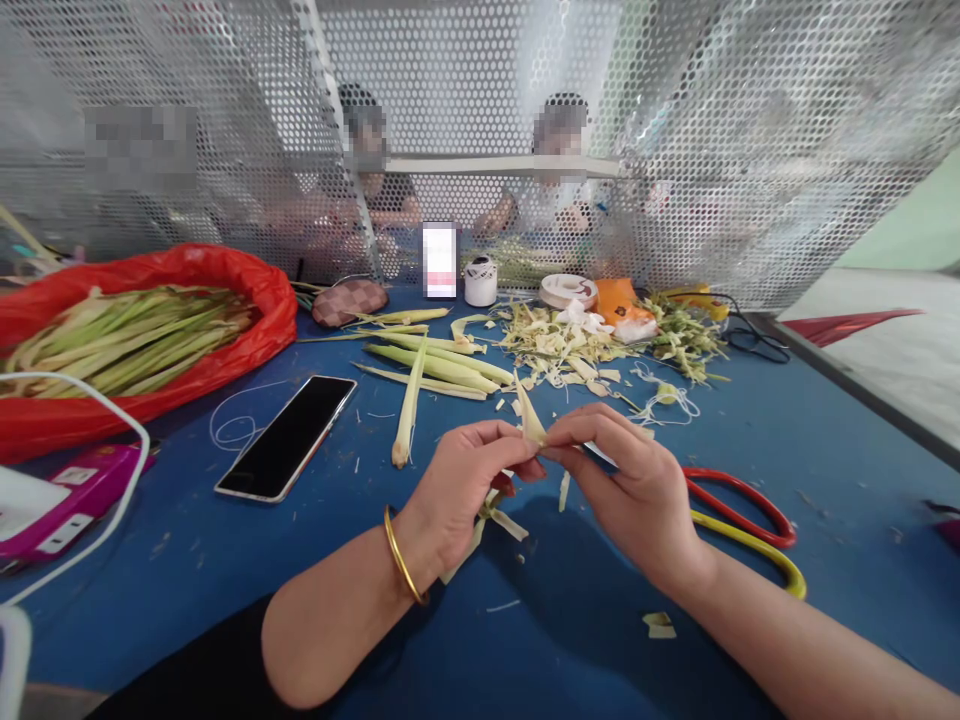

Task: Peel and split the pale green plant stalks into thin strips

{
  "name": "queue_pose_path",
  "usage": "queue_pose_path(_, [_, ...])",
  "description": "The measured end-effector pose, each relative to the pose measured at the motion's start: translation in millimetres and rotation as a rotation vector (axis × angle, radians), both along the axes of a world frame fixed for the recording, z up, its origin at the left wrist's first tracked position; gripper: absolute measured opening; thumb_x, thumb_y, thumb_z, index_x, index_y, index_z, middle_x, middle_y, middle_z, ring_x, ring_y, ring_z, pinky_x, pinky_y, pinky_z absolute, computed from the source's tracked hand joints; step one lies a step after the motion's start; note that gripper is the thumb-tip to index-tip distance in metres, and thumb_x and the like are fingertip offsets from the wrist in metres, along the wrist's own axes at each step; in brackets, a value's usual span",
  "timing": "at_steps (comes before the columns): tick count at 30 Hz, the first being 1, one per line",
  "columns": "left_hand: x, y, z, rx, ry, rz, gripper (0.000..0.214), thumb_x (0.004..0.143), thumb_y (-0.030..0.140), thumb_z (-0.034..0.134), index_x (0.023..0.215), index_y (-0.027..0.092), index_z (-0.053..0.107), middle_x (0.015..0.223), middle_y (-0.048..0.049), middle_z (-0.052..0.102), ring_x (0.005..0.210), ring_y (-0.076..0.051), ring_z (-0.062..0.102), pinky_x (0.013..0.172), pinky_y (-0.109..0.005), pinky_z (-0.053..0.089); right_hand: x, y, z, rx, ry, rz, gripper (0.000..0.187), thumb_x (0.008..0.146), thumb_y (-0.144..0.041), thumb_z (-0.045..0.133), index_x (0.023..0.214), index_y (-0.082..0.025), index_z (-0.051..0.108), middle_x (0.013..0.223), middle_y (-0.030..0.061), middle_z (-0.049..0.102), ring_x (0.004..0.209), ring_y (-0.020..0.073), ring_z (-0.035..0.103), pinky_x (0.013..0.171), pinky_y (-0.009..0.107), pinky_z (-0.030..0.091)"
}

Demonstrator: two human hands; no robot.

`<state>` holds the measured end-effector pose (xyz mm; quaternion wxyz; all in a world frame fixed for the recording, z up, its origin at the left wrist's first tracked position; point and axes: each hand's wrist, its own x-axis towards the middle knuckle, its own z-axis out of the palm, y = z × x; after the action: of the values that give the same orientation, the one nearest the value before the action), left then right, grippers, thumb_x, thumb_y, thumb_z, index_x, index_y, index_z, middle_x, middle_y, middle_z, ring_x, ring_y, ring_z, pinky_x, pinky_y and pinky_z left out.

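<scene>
My left hand (469, 480) pinches a small pale pointed piece of husk (529, 415) between thumb and fingers, its tip pointing up. The thumb and forefinger of my right hand (630, 480) close on the lower end of the same piece. More pale strips (480, 535) show under my left palm, partly hidden. Beside my right hand are the red and yellow handles of scissors (742, 490); the hand covers most of the rest. Several long pale-green leafy stalks (442, 368) lie beyond my hands, and one single stalk (411, 410) points away from me.
A red plastic bag (255, 350) full of stalks stands at the left, near a phone (289, 440) and a magenta box (82, 500). A pile of husk scraps (555, 345), a tape roll (568, 291) and an orange packet (621, 303) lie toward the back. Behind a perforated screen (465, 60) two people sit.
</scene>
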<state>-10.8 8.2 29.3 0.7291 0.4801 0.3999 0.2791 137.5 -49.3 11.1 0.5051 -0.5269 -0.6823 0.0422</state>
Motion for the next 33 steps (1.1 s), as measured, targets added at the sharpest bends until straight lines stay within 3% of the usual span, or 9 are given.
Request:
queue_pose_path(6, [0,0,-2.9,-0.041,-0.049,-0.024,0.008,0.070,0.023,0.064,0.066,0.016,0.064,0.067,-0.0012,0.062,0.068,-0.011,0.056,0.058,-0.021,0.036,5,2,-1.1,0.002,-0.076,0.013,0.017,0.089,-0.009,0.053,0.084,-0.024,0.059,0.081,0.0015,0.064,0.076,0.0156,0.063,0.069,0.026,0.049])
queue_pose_path(13, [0,1,-3.2,-0.046,-0.036,-0.042,0.013,0.071,0.026,0.064,0.064,0.015,0.064,0.065,-0.0017,0.062,0.065,-0.011,0.056,0.057,-0.021,0.038,5,3,2.7,-0.051,-0.057,0.082,0.017,0.088,-0.006,0.052,0.082,-0.021,0.058,0.087,0.0038,0.060,0.081,0.0150,0.060,0.072,0.025,0.047])
queue_pose_path(17, [2,0,-5.5,0.081,0.040,0.002,0.020,0.073,0.033,0.067,0.063,0.015,0.065,0.061,-0.0009,0.062,0.060,-0.010,0.054,0.055,-0.020,0.038,6,3,6.3,-0.172,0.014,0.072,0.013,0.088,-0.012,0.056,0.078,-0.020,0.057,0.089,0.0043,0.059,0.084,0.0159,0.059,0.075,0.026,0.046])
queue_pose_path(24, [2,-2,-13.4,0.470,0.222,0.111,0.015,0.077,0.031,0.066,0.070,0.018,0.070,0.069,-0.0015,0.069,0.068,-0.015,0.061,0.063,-0.024,0.046,3,2,4.9,-0.393,0.142,0.000,0.013,0.088,-0.017,0.056,0.076,-0.020,0.058,0.078,0.0004,0.065,0.074,0.0150,0.059,0.066,0.026,0.044])
queue_pose_path(33, [3,0,-11.6,0.414,0.124,0.063,0.008,0.076,0.024,0.067,0.072,0.017,0.068,0.067,-0.0011,0.069,0.063,-0.013,0.062,0.059,-0.021,0.048,3,4,5.0,-0.515,0.335,-0.005,0.012,0.084,-0.024,0.060,0.073,-0.020,0.061,0.069,0.0000,0.067,0.069,0.0161,0.062,0.066,0.029,0.046])
